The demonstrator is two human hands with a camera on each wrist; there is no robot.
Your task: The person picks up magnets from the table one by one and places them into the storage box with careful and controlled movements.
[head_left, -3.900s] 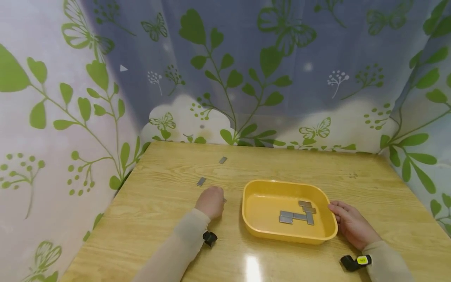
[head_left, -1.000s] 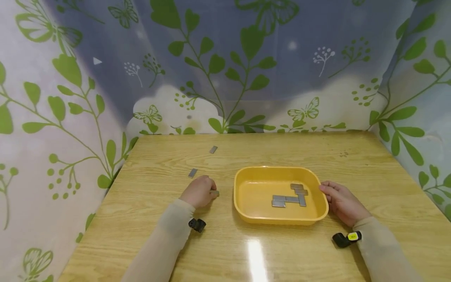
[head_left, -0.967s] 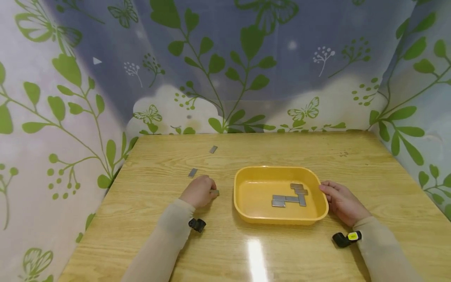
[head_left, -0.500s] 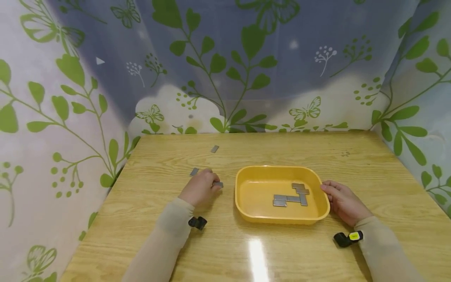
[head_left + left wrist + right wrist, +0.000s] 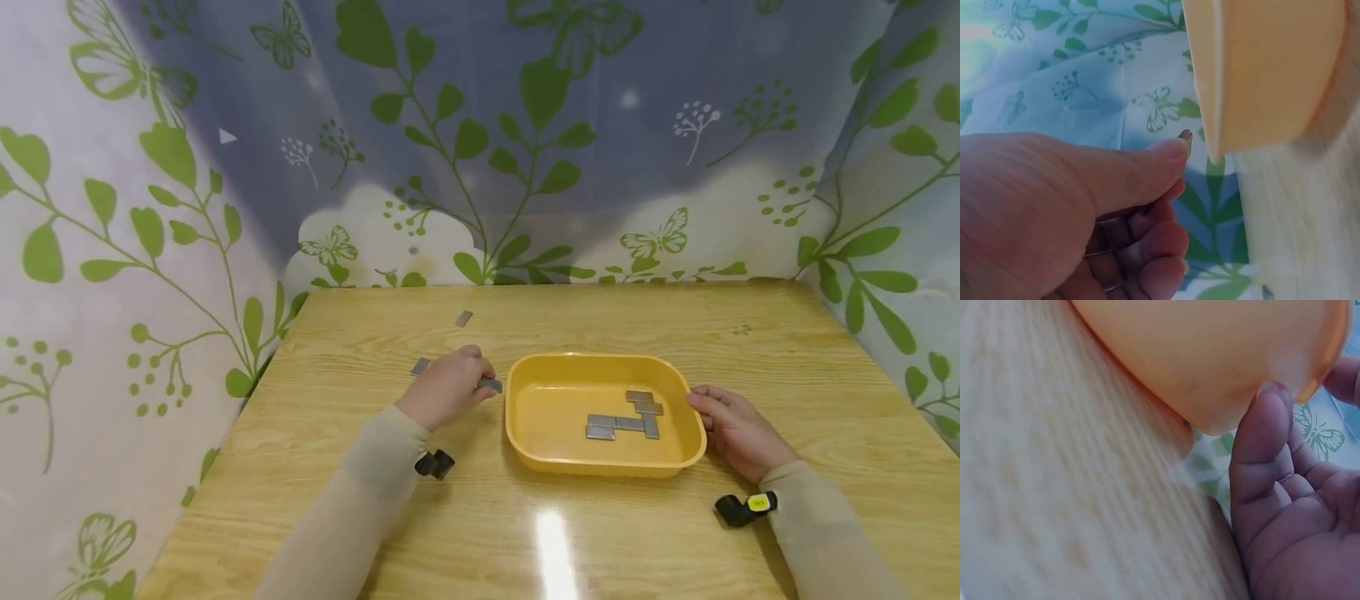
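Observation:
My left hand (image 5: 447, 387) pinches a flat grey rectangular metal piece (image 5: 491, 385) between thumb and fingers, just outside the left rim of a yellow plastic tray (image 5: 525, 446). In the left wrist view only a small end of that metal piece (image 5: 1187, 139) shows beyond the thumb, close to the tray wall (image 5: 1266, 81). My right hand (image 5: 742, 432) holds the tray's right side, thumb at the rim and fingers against the outer wall. Inside the tray, several similar grey pieces (image 5: 628, 423) lie flat, edge to edge, toward the right.
Two more grey pieces lie on the wooden table (image 5: 360, 333): one piece (image 5: 464, 318) toward the back, another piece (image 5: 420, 366) partly behind my left hand. A leaf-patterned curtain (image 5: 555, 167) rises at the table's back and sides.
My left hand has lifted the grey piece and carried it rightward, up to the tray's left rim. The right hand keeps its hold on the tray; the head view has shifted slightly.

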